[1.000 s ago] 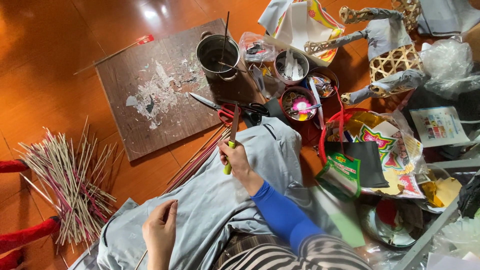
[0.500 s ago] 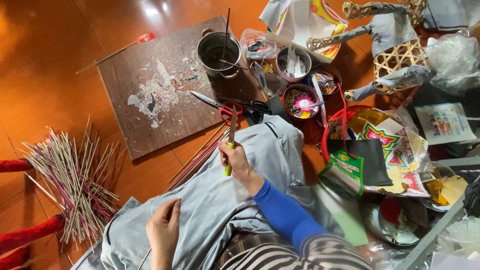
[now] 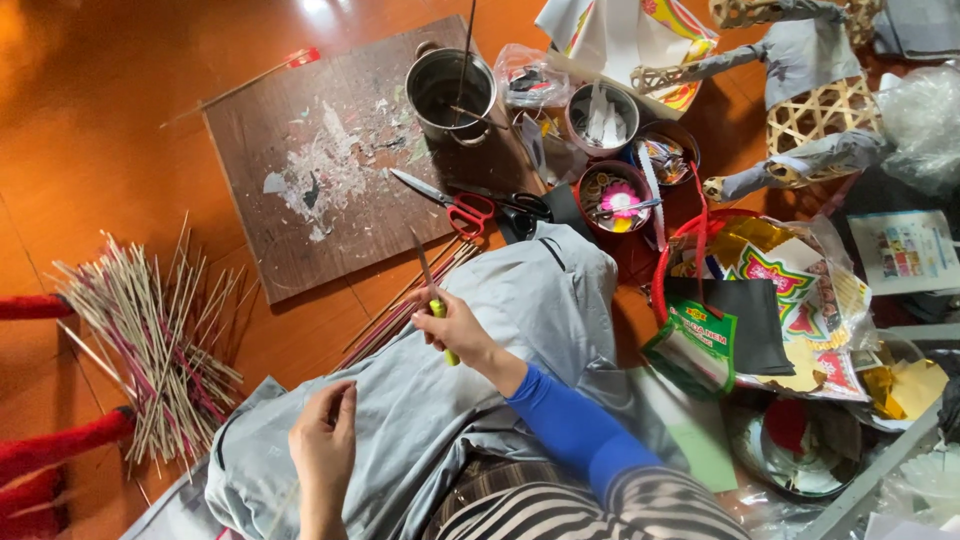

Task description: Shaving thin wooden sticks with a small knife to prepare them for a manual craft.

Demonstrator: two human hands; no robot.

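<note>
My right hand (image 3: pixel 458 328), in a blue sleeve, grips a small knife (image 3: pixel 432 292) with a yellow-green handle; its thin blade points up and away over my grey-trousered knee (image 3: pixel 540 300). My left hand (image 3: pixel 325 440) rests lower on the same grey cloth with its fingers pinched together on a thin bamboo stick (image 3: pixel 283 500) that runs down to the bottom edge. A few reddish sticks (image 3: pixel 400 310) lie on the floor just beyond the knife.
A paint-flecked wooden board (image 3: pixel 320 170) lies ahead, with a metal pot (image 3: pixel 452 95) and red-handled scissors (image 3: pixel 455 205) on it. A pile of bamboo sticks (image 3: pixel 150 340) sits at left. Bowls, coloured paper, a red basket (image 3: pixel 670 260) and woven frames crowd the right.
Both hands stay almost where they were on my knee; the knife has tilted slightly and my left hand has crept up a little.
</note>
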